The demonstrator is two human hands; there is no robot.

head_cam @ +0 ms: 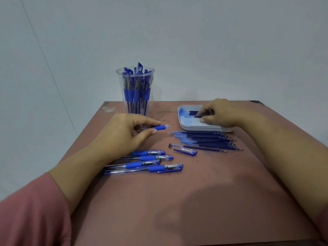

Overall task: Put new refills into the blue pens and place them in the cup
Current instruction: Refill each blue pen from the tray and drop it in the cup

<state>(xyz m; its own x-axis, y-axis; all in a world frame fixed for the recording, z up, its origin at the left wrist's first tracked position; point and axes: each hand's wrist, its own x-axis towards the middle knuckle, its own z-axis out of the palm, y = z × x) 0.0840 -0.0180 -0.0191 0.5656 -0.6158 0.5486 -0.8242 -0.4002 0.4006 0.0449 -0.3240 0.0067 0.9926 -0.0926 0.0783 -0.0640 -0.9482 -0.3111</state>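
We pinch the clear, blue-gripped pen barrel [160, 127] in our left hand [124, 134], a thin dark-blue refill [196, 116] in our right hand [221, 113]: likely light, bendy, best gripped mid-length.

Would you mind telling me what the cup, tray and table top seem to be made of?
The cup looks like clear, glossy plastic: the pens show through its wall. The tray looks like smooth white plastic, with rounded corners and blue stains inside. The table top looks like matte reddish-brown board, possibly laminate; its far corners are worn.
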